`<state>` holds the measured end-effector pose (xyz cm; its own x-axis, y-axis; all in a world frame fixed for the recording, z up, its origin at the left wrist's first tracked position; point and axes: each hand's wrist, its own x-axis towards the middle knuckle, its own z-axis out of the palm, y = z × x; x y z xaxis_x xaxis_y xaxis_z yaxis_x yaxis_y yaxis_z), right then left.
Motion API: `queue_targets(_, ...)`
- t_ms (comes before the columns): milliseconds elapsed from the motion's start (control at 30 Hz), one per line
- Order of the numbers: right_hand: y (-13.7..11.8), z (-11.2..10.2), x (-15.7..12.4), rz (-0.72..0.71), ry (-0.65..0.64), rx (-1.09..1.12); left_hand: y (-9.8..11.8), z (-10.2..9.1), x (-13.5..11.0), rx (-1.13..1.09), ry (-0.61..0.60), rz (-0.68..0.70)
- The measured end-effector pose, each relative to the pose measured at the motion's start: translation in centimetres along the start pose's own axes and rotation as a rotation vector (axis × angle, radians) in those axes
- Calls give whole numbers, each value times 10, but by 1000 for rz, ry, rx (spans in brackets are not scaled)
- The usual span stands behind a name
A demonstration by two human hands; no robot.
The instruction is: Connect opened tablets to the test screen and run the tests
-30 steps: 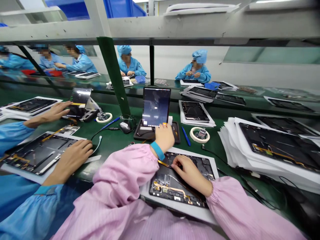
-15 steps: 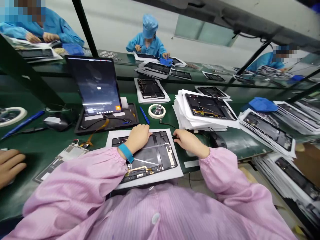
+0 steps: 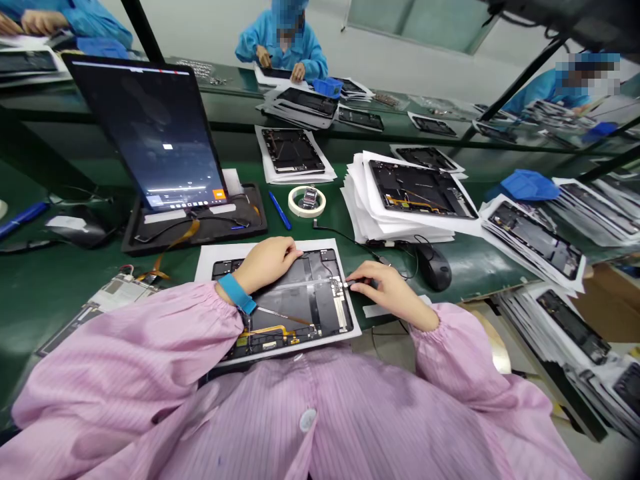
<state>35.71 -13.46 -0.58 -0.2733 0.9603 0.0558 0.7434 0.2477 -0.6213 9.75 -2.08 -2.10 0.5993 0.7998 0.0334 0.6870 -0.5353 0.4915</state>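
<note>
An opened black tablet housing (image 3: 295, 293), with its inner parts and an orange flex cable showing, lies on white sheets (image 3: 204, 259) in front of me. My left hand (image 3: 267, 260) is bent over the housing's upper edge, its fingers close together and partly hidden, holding it there. At the right edge, my right hand (image 3: 383, 287) pinches a small dark cable plug (image 3: 367, 283) with a pale tip. That tip meets the housing's side; whether it is inserted I cannot tell.
A lit tablet screen (image 3: 160, 140) stands behind left. Beyond my hands are a tape roll (image 3: 294, 208), a blue pen (image 3: 280, 210), a black mouse (image 3: 434, 267) and stacked housings on paper (image 3: 420, 190). A loose black cable (image 3: 345, 235) lies nearby. Co-workers in blue sit opposite.
My right hand has brought the dark plug against the housing's right edge, where its pale tip now shows. My left hand stays on the upper edge. The view has shifted; the hand at far left is gone.
</note>
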Motion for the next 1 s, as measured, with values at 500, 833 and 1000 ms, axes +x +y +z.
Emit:
queue_targets(500, -19, -5, 126, -176, 108, -496, -9, -7, 0, -27, 19, -82)
queue_targets(833, -17, 7, 13, 401, 50, 661, -10, -5, 1, 28, 8, -90)
queue_targets(1000, -11, 20, 14, 398, 65, 736, -10, -5, 1, 44, 1, -83)
